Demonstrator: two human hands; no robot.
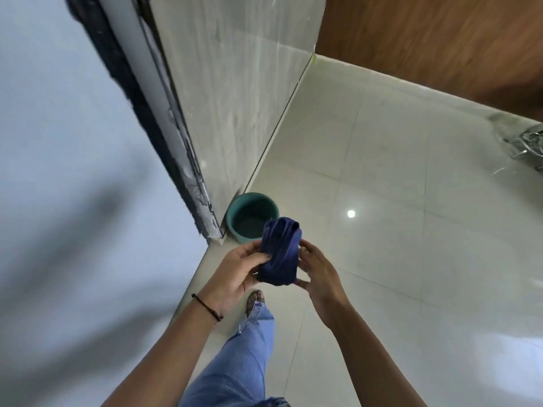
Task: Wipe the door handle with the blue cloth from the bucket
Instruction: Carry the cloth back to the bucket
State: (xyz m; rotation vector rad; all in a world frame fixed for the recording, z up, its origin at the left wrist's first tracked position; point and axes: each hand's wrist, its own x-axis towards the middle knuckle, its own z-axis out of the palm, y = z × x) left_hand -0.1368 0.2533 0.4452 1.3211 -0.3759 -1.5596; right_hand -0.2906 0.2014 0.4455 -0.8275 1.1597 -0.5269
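A dark blue cloth (281,254), bunched and folded, is held between both hands in front of me. My left hand (239,268) grips its left side with thumb and fingers. My right hand (318,274) cups its right side, fingers partly spread against it. A teal bucket (235,212) stands on the floor just beyond the cloth, against the wall's foot; its top half shows and it looks empty. No door handle shows in this view.
A dark-edged door frame (164,136) runs diagonally beside a grey glossy wall panel (241,92). A pale wall fills the left. Cream floor tiles (411,230) spread right, with a wooden surface (440,39) beyond and a metal object (526,145) at the right edge. My jeans leg (235,362) is below.
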